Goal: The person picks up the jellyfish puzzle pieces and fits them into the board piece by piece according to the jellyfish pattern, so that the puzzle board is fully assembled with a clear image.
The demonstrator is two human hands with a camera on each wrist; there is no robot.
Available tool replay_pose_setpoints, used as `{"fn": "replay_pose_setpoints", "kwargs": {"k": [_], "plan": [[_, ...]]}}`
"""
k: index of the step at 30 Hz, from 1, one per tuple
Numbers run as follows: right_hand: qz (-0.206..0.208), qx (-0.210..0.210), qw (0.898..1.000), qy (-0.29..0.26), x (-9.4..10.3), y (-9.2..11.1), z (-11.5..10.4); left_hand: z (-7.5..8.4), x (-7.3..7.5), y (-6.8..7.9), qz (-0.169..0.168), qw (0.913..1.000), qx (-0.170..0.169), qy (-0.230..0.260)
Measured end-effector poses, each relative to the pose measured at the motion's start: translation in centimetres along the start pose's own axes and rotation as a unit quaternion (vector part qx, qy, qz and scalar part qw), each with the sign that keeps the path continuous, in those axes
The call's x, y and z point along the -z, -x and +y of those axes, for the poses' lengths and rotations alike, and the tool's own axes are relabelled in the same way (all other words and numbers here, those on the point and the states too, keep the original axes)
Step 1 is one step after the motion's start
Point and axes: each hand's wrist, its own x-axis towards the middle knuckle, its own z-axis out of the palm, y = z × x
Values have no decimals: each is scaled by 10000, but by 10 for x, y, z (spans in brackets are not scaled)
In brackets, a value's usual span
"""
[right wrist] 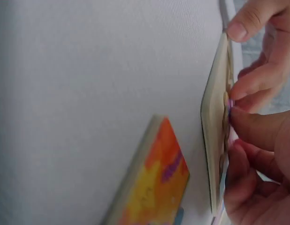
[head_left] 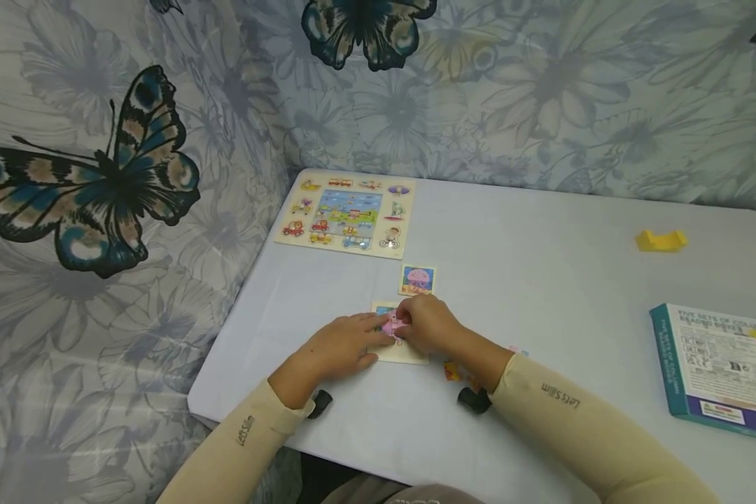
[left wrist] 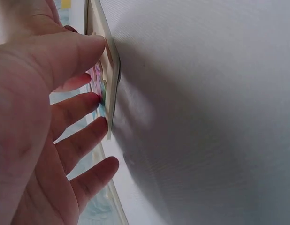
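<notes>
Flat on the table lies a small wooden puzzle board (head_left: 406, 355) with a picture partly covered by both hands. My left hand (head_left: 339, 344) rests along its left side, fingers stretched out; in the left wrist view the thumb and fingertips touch the board's edge (left wrist: 114, 70). My right hand (head_left: 430, 323) pinches a pink puzzle piece (head_left: 393, 325) between thumb and fingers over the board. From the right wrist view, the piece sits at the board's face (right wrist: 206, 112), partly hidden by fingers. Just beyond lies a small square puzzle with a pink jellyfish (head_left: 418, 278).
Loose orange-yellow pieces (head_left: 451, 371) lie beside the right forearm. A large vehicle puzzle board (head_left: 398, 246) is at the back left. To the right are a yellow block (head_left: 661, 242) and a teal-edged box (head_left: 724, 364). Patterned walls border the table (head_left: 542, 280).
</notes>
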Motion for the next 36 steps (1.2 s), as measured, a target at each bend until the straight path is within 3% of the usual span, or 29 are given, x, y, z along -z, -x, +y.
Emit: {"fn": "replay_pose_setpoints", "kwargs": {"k": [9, 21, 26, 31, 36], "plan": [[408, 1, 9974, 590, 0, 1, 5, 2, 10, 0, 33, 9999, 46, 98], [-242, -570, 9978, 253, 13, -16, 12, 3, 11, -4, 123, 9999, 35, 71], [-227, -651, 9971, 328, 13, -16, 14, 4, 12, -4, 109, 9999, 94, 63], [-83, -400, 9981, 457, 18, -3, 16, 6, 13, -6, 72, 9998, 198, 23], [114, -441, 9958, 788, 43, 34, 35, 11, 12, -6, 16, 9994, 328, 84]]}}
